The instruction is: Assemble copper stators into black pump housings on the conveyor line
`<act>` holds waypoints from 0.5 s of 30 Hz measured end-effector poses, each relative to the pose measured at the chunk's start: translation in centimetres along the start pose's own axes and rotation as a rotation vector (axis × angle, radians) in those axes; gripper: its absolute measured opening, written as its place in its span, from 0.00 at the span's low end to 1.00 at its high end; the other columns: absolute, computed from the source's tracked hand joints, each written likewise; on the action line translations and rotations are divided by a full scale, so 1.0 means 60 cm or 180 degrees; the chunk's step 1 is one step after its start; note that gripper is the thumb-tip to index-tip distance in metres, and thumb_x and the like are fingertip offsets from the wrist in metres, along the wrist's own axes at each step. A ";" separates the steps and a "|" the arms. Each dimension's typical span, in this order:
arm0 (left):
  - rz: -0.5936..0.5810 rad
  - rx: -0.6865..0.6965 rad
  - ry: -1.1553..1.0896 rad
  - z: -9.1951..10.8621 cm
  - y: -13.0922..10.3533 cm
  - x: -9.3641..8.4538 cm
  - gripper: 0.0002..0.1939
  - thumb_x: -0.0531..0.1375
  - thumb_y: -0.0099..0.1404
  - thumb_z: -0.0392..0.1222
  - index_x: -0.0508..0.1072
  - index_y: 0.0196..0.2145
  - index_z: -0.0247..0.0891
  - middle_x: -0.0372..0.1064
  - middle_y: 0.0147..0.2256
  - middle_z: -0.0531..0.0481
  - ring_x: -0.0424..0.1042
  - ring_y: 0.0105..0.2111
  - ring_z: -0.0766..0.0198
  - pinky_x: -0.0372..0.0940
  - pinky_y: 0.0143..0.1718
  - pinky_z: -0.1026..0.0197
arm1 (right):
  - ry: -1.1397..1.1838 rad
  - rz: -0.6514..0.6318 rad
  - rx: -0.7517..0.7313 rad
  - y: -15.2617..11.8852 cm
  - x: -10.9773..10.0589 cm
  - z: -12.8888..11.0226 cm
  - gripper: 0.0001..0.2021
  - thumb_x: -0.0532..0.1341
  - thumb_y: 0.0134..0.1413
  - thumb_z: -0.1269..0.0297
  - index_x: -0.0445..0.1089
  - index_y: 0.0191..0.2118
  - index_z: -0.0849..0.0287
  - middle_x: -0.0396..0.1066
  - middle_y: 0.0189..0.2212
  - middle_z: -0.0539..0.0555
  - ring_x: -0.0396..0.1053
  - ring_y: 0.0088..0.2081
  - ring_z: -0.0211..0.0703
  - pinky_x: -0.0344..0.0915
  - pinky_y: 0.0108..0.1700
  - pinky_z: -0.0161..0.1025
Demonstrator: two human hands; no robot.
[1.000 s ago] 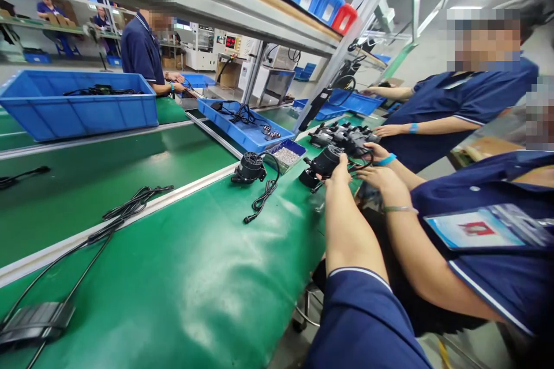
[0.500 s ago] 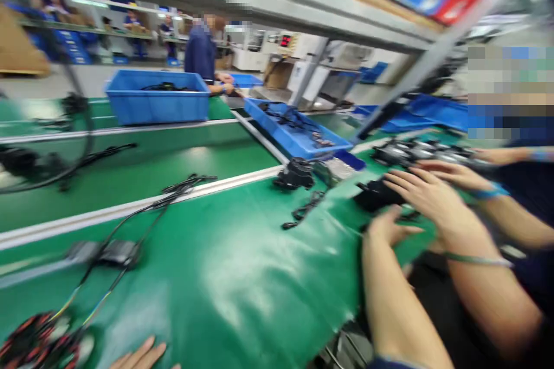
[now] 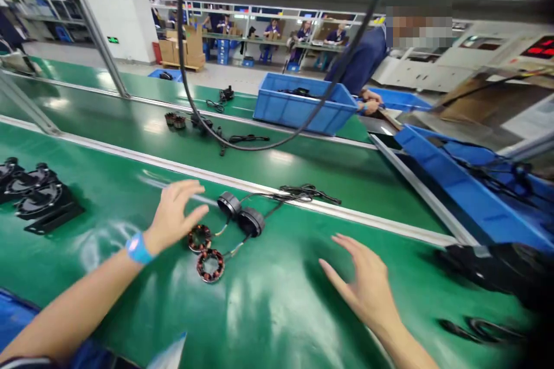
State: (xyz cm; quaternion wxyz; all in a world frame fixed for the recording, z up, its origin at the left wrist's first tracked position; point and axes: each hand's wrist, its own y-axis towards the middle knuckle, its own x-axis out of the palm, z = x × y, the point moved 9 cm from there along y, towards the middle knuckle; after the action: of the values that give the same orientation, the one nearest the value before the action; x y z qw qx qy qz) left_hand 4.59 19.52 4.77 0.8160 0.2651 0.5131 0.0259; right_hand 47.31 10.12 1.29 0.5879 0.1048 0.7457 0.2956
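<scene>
Two copper-wound rings, one upper (image 3: 199, 238) and one lower (image 3: 210, 266), lie on the green work surface (image 3: 268, 311). Thin wires join them to two round black caps (image 3: 251, 222), whose black cables (image 3: 303, 193) run over the white rail. My left hand (image 3: 177, 213), with a blue band at the wrist, hovers just left of the rings, fingers apart and holding nothing. To the right of the caps, my right hand (image 3: 363, 279) is spread above the green surface, also with nothing in it.
Black housings (image 3: 41, 193) lie at the left. Blue bins stand behind the rails (image 3: 303, 106) and at the right (image 3: 489, 184). A black cable loop (image 3: 264, 148) hangs in front. At the right are black parts (image 3: 493, 265). A person in blue (image 3: 363, 57) stands behind.
The view has swung left, and the neighbour's arms at the right have gone out of sight. Both my hands now show in full, where only some fingertips showed at the bottom edge.
</scene>
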 end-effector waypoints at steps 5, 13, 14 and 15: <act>-0.0140 -0.0803 0.0439 -0.230 0.192 0.027 0.28 0.57 0.70 0.55 0.66 0.61 0.36 0.63 0.62 0.35 0.64 0.61 0.43 0.60 0.62 0.42 | -0.0226 -0.0387 -0.0371 0.159 0.172 -0.046 0.34 0.57 0.64 0.48 0.51 0.71 0.56 0.61 0.67 0.66 0.61 0.66 0.66 0.58 0.64 0.62; -0.0528 -0.1366 0.0818 -0.409 0.389 0.112 0.36 0.62 0.67 0.58 0.61 0.66 0.41 0.50 0.69 0.36 0.59 0.64 0.40 0.59 0.62 0.36 | -0.0184 -0.0580 -0.0396 0.201 0.241 -0.044 0.34 0.59 0.64 0.39 0.60 0.68 0.55 0.73 0.51 0.62 0.67 0.57 0.63 0.60 0.61 0.61; -0.0563 -0.1390 0.0826 -0.421 0.411 0.123 0.35 0.62 0.68 0.58 0.62 0.66 0.41 0.50 0.69 0.36 0.59 0.64 0.40 0.59 0.62 0.36 | -0.0180 -0.0605 -0.0357 0.202 0.237 -0.044 0.32 0.61 0.63 0.40 0.64 0.65 0.53 0.73 0.48 0.61 0.69 0.53 0.61 0.61 0.59 0.60; -0.0603 -0.1390 0.0823 -0.431 0.431 0.134 0.34 0.62 0.68 0.57 0.62 0.66 0.41 0.50 0.69 0.37 0.59 0.64 0.41 0.59 0.62 0.35 | -0.0168 -0.0635 -0.0309 0.203 0.233 -0.045 0.29 0.62 0.63 0.40 0.68 0.62 0.52 0.73 0.45 0.59 0.69 0.49 0.59 0.62 0.57 0.59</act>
State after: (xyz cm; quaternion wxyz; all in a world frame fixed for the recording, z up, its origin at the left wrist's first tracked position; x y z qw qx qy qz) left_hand -7.69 54.73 1.43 0.7803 0.0281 0.6178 0.0932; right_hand 38.46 26.07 -2.86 0.6382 0.0093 0.7215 0.2685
